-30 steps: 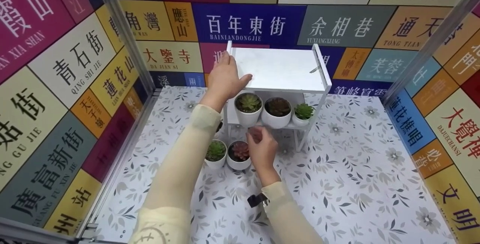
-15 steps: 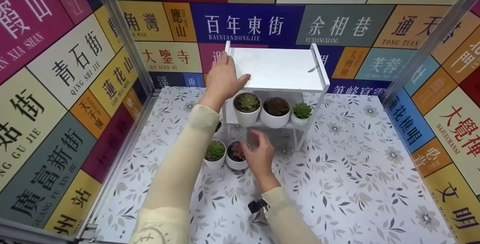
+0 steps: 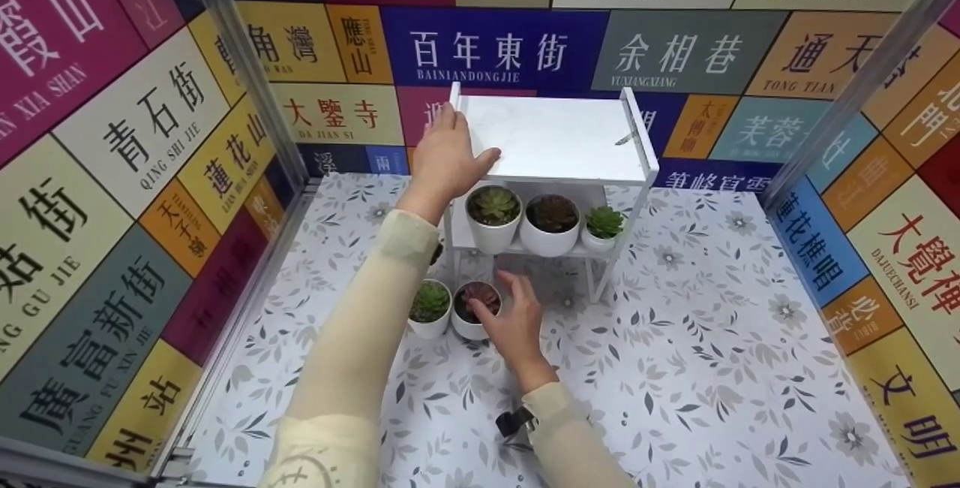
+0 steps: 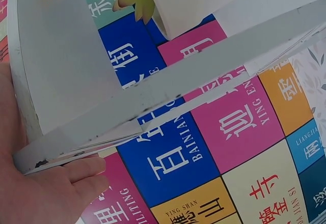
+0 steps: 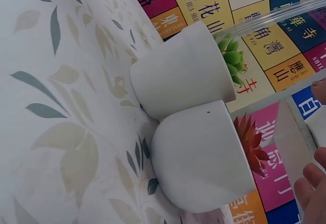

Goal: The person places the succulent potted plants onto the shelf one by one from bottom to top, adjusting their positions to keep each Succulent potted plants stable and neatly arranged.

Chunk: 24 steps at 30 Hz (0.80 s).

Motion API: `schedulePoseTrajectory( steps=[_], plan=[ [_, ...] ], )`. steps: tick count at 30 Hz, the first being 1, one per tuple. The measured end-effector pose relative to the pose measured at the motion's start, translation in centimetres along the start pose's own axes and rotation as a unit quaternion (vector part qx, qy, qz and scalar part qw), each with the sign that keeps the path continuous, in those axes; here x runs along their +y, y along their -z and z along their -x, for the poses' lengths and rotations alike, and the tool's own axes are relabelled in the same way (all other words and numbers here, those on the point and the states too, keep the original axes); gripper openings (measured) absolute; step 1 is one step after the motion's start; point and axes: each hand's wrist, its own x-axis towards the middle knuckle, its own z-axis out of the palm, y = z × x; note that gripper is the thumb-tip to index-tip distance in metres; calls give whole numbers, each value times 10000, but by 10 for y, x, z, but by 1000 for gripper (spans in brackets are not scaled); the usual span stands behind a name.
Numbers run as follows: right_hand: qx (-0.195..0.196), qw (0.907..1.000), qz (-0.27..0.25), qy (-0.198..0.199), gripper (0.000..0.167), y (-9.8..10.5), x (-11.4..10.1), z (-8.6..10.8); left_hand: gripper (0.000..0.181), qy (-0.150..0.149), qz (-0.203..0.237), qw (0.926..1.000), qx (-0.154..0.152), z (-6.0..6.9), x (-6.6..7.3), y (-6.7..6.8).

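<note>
Red succulent | spiky, in rounded white pot | left hand spread on shelf; right hand spread alongside

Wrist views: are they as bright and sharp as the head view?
Head view: bright and clear, the shelf top white, wall lettering readable; left wrist view: duller, the shelf rail greyish; right wrist view: tilted sideways, the red plant's pot greyish, the right hand cropped at the edge; no strong motion blur in any.
</note>
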Motion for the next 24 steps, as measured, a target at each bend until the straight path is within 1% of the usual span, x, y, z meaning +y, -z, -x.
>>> schedulePoseTrajectory(
  steps=[6,13,16,19,24],
  plan=[
    [-174,9997,123,-73,61,-2,2,7,102,2,40,10000,29,2,0,1],
    [-311,9988,277,-250,66,-8,7,14,102,26,81,10000,-2,3,2,3],
    [-310,9983,386,-309,69,-11,11,16,102,6,59,10000,39,2,1,2],
    [-321,9976,462,-407,73,-13,13,18,102,-14,46,10000,16,2,1,1],
    [-457,9956,564,-600,79,-16,16,20,102,23,53,10000,22,0,1,-1]
  ],
)
